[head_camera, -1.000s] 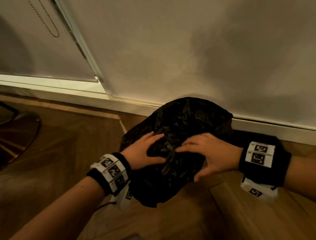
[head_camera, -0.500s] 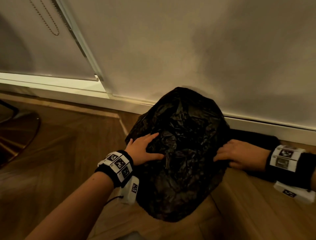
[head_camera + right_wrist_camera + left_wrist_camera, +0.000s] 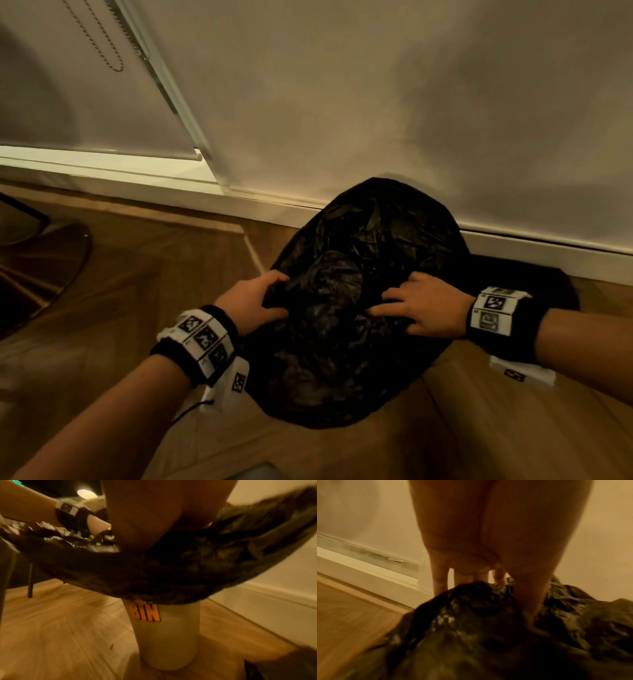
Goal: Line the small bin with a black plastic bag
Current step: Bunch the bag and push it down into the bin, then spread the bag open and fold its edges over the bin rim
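Note:
A crinkled black plastic bag (image 3: 363,308) lies draped like a dome over the small bin, close to the wall. The head view shows nothing of the bin. The right wrist view shows it below the bag's hem: a pale cylinder (image 3: 168,635) with an orange "BIN" label. My left hand (image 3: 277,294) grips a fold on the bag's left top, fingers dug in behind it and thumb (image 3: 529,601) in front. My right hand (image 3: 394,315) rests on the bag's right top, its spread fingers pressing the plastic down.
The wall and white skirting board (image 3: 531,243) run just behind the bin. A dark mat (image 3: 544,277) lies on the wooden floor to its right. At the far left stands a chair base (image 3: 41,267). A roller blind with a bead chain (image 3: 99,41) hangs at upper left.
My right hand has come back from the bag's right side onto its top. The left hand has closed on a fold. The bag's dome has sunk a little.

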Motion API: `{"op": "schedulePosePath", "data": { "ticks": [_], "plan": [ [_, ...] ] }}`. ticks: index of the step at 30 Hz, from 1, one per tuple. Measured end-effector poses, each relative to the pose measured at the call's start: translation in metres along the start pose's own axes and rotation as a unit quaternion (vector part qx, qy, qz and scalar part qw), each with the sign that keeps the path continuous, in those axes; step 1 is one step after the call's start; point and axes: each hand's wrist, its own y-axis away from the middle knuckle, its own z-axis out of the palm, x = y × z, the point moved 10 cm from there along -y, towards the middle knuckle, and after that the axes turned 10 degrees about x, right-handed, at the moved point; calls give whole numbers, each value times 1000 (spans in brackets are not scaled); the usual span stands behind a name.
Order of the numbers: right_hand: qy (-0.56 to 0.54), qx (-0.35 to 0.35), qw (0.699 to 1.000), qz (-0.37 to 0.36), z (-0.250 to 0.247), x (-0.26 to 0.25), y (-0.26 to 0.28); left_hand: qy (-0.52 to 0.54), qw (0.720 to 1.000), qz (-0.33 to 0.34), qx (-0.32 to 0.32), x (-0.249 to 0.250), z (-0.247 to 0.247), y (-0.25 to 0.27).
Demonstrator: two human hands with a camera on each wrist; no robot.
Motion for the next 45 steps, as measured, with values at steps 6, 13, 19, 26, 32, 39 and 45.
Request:
{"op": "schedulePosePath", "data": {
  "ticks": [6,13,19,26,32,39,45],
  "plan": [
    [24,21,995,96,3,3,-18,199,950,-80,228,-48,-111,0],
    [24,16,993,117,5,-10,-39,-79,929,137,334,35,-112,23],
    [37,93,988,114,-30,2,-40,-257,923,271,95,115,13,7],
    [59,20,992,109,-5,39,-13,-403,895,192,-11,36,27,-24],
    [30,145,988,45,-39,12,-30,-335,898,263,110,76,15,-4],
    [-38,81,995,51,-18,-3,-45,-224,955,187,-56,93,60,-18],
    [41,73,996,26,-8,23,-25,-311,931,185,-56,60,45,-24]
  ]
}}
